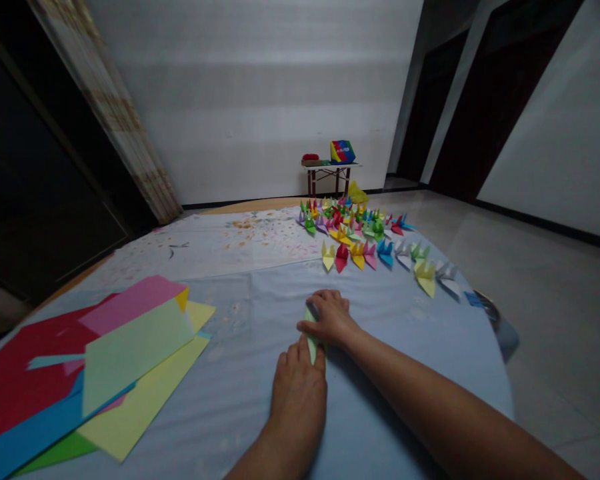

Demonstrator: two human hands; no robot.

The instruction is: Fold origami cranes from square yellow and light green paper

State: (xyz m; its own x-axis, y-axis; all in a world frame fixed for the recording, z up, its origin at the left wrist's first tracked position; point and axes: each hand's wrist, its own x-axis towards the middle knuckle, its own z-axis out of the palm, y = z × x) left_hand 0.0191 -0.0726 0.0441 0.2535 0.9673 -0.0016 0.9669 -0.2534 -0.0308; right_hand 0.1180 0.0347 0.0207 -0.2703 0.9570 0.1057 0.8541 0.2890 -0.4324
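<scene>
A small folded piece of light green paper [311, 345] lies on the table, pointing away from me and partly covered by my fingers. My left hand [299, 383] is at its near end, fingers and thumb pressed around the paper. Across the far end lies my right hand [331, 316], its fingers bent and its thumb on the paper. Past my hands stands a row of folded paper cranes, among them a red crane [342, 257] and a pale yellow crane [328, 256].
Loose coloured sheets overlap at the left, with a pale green sheet [135, 353] and a pink sheet [137, 303] on top. More cranes crowd the table's far right. A blue cloth [410, 373] covers the round table. Beyond it, a small stand [330, 167] holds a colourful box [343, 152].
</scene>
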